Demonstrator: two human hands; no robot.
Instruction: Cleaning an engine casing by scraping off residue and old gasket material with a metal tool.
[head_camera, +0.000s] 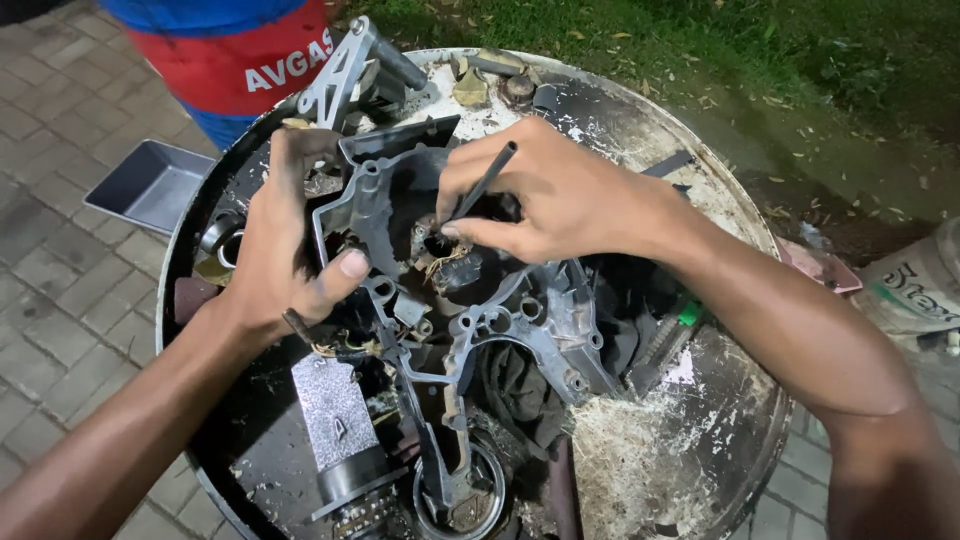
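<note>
A grey cast-metal engine cover (520, 320) lies on top of a round dirty drum lid (700, 420). My left hand (285, 250) grips the cover's left edge, thumb pressed over the rim. My right hand (545, 195) is shut on a thin black rod-like tool (485, 180), whose tip points down into a small brown part with wires (440, 250) inside the cover. Both forearms reach in from the bottom corners.
A grey tray (150, 185) sits on the paving at left. A red and blue drum (235, 50) stands behind. Metal brackets (345, 70), a ring (470, 495), a textured cylinder (340, 430), dark cloth (515, 385) and scraps crowd the lid. Grass lies at the back right.
</note>
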